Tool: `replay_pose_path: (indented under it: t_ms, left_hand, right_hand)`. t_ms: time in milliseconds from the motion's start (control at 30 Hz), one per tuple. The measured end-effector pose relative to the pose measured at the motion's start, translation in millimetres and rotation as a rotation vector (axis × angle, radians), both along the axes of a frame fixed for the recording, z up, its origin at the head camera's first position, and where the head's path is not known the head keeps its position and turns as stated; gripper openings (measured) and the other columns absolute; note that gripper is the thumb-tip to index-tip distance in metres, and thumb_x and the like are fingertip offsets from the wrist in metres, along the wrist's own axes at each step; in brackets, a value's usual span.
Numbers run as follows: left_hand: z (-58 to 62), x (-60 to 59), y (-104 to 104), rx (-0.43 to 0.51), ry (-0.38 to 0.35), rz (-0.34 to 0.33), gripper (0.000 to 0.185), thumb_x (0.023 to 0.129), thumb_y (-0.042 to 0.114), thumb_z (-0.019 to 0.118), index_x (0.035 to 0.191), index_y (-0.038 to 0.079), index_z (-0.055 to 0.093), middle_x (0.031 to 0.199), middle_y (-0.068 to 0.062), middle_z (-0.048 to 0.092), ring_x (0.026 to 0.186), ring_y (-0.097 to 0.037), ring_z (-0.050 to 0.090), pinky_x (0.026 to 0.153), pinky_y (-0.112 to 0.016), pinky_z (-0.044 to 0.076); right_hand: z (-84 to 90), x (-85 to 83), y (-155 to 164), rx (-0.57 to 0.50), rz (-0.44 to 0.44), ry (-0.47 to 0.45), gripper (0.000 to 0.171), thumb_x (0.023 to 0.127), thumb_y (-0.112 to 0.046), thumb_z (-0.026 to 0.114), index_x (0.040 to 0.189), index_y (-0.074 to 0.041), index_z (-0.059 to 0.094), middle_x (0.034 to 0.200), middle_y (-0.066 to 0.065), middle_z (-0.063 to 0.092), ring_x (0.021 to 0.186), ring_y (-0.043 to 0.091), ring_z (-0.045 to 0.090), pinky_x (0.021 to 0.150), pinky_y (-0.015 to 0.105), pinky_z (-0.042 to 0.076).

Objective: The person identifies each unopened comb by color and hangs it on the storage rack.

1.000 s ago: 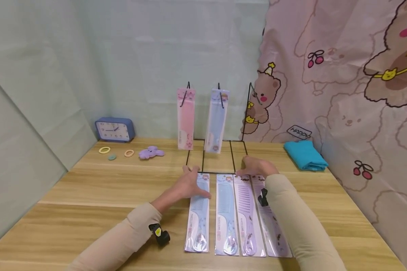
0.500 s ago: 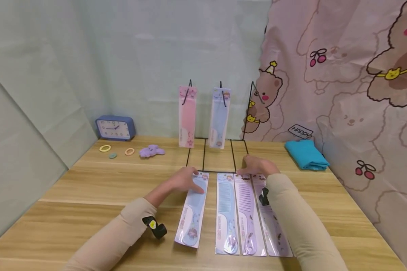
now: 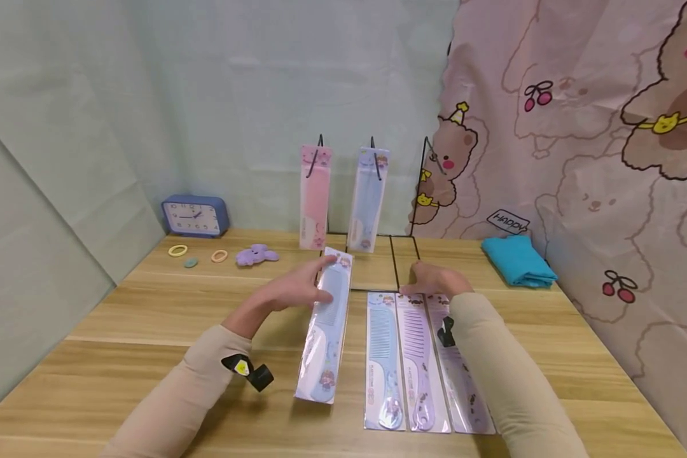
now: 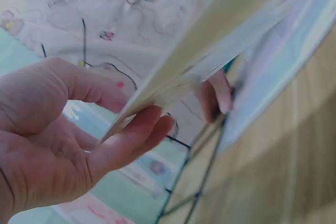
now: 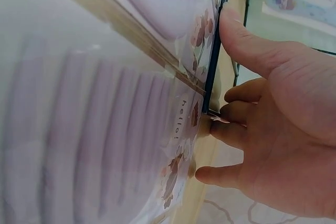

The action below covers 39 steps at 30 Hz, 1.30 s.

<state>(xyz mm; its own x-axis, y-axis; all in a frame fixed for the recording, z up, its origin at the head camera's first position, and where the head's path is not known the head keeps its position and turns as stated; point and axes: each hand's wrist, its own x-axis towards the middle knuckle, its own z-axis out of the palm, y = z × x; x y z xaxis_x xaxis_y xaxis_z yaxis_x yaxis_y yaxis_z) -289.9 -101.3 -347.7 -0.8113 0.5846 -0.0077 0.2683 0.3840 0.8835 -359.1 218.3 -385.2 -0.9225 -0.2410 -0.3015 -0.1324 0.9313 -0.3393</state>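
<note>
My left hand (image 3: 298, 283) pinches the upper end of a clear pack with a blue comb (image 3: 327, 337), thumb on its front and fingers along its edge. The pack is tilted, its top raised over the front wire of a black wire rack (image 3: 372, 291). In the left wrist view the left hand (image 4: 68, 135) grips the pack's edge. My right hand (image 3: 435, 280) holds the rack's front right corner, thumb on the front wire and fingertips at the corner in the right wrist view. A packed pink comb (image 3: 313, 203) and a packed blue comb (image 3: 367, 203) hang from rack hooks.
Another packed blue comb (image 3: 383, 362) and two packed purple combs (image 3: 418, 356) lie before the rack, one partly under the right sleeve. A blue clock (image 3: 194, 216), hair ties (image 3: 177, 250) and a purple plush clip (image 3: 256, 255) stand left. A folded turquoise cloth (image 3: 518, 261) lies right.
My left hand has lifted the leftmost packed blue comb from the table and moved it forward, with its top raised toward the rack. My right hand has stayed at the rack's corner.
</note>
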Motion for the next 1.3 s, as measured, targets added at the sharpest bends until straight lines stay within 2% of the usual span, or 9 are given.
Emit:
replay_pose_path:
  t_ms: [100, 267, 433, 567, 700, 833, 1000, 1300]
  left_hand:
    - [11.0, 6.4, 0, 0.096, 0.063, -0.030, 0.088, 0.089, -0.005, 0.063, 0.160, 0.005, 0.013, 0.149, -0.028, 0.040, 0.119, -0.036, 0.056, 0.094, -0.045, 0.053]
    - [24.3, 13.9, 11, 0.359, 0.101, -0.068, 0.083, 0.094, -0.010, 0.058, 0.161, 0.017, 0.017, 0.138, -0.027, 0.049, 0.104, -0.038, 0.066, 0.077, -0.048, 0.059]
    - [33.6, 17.1, 28, 0.549, 0.193, -0.031, 0.078, 0.092, -0.012, 0.062, 0.158, 0.015, 0.029, 0.134, -0.026, 0.058, 0.106, -0.038, 0.067, 0.077, -0.047, 0.060]
    - [42.9, 19.2, 41, 0.635, 0.198, -0.004, 0.074, 0.093, -0.010, 0.062, 0.156, 0.018, 0.034, 0.126, -0.024, 0.065, 0.103, -0.038, 0.069, 0.080, -0.047, 0.059]
    - [50.7, 18.2, 53, 0.682, 0.195, 0.051, 0.073, 0.093, -0.008, 0.064, 0.155, 0.020, 0.037, 0.125, -0.022, 0.066, 0.102, -0.034, 0.070, 0.081, -0.046, 0.059]
    - [52.1, 13.6, 60, 0.706, 0.192, 0.086, 0.074, 0.091, -0.011, 0.064, 0.155, 0.016, 0.036, 0.127, -0.024, 0.064, 0.102, -0.033, 0.070, 0.082, -0.044, 0.059]
    - [47.1, 7.1, 62, 0.720, 0.178, 0.113, 0.075, 0.090, -0.013, 0.064, 0.154, 0.013, 0.036, 0.124, -0.027, 0.064, 0.099, -0.031, 0.070, 0.080, -0.040, 0.059]
    - [37.1, -7.1, 65, 0.730, 0.175, 0.129, 0.074, 0.090, -0.012, 0.065, 0.153, 0.016, 0.038, 0.120, -0.026, 0.066, 0.098, -0.030, 0.071, 0.079, -0.041, 0.060]
  right_hand:
    - [0.7, 0.2, -2, 0.003, 0.002, -0.005, 0.055, 0.093, -0.045, 0.070, 0.124, -0.001, 0.056, 0.103, 0.010, 0.063, 0.089, 0.025, 0.060, 0.084, 0.045, 0.051]
    - [1.5, 0.9, -2, 0.014, 0.026, -0.001, 0.054, 0.094, -0.045, 0.069, 0.123, -0.001, 0.057, 0.103, 0.010, 0.063, 0.089, 0.024, 0.060, 0.083, 0.045, 0.052]
    - [3.1, 2.1, 3, 0.004, 0.042, 0.003, 0.052, 0.095, -0.045, 0.068, 0.123, -0.002, 0.058, 0.102, 0.009, 0.064, 0.088, 0.024, 0.061, 0.082, 0.044, 0.053]
    - [4.8, 3.0, 5, 0.000, 0.050, 0.006, 0.050, 0.095, -0.045, 0.068, 0.120, -0.002, 0.060, 0.098, 0.008, 0.064, 0.086, 0.023, 0.061, 0.080, 0.043, 0.053]
    - [6.0, 3.9, 3, -0.016, 0.061, 0.001, 0.046, 0.095, -0.044, 0.067, 0.116, -0.004, 0.060, 0.095, 0.007, 0.064, 0.084, 0.023, 0.061, 0.076, 0.041, 0.053]
    - [6.2, 4.9, 2, -0.026, 0.045, -0.015, 0.045, 0.095, -0.043, 0.067, 0.117, -0.005, 0.060, 0.096, 0.007, 0.064, 0.085, 0.024, 0.061, 0.076, 0.040, 0.052]
    - [6.6, 5.2, 2, -0.010, 0.027, -0.013, 0.047, 0.095, -0.044, 0.067, 0.120, -0.005, 0.058, 0.098, 0.008, 0.063, 0.086, 0.025, 0.060, 0.078, 0.042, 0.051]
    - [6.0, 6.5, 1, -0.022, 0.009, -0.014, 0.050, 0.094, -0.045, 0.068, 0.122, -0.005, 0.057, 0.100, 0.009, 0.063, 0.088, 0.026, 0.060, 0.081, 0.044, 0.052]
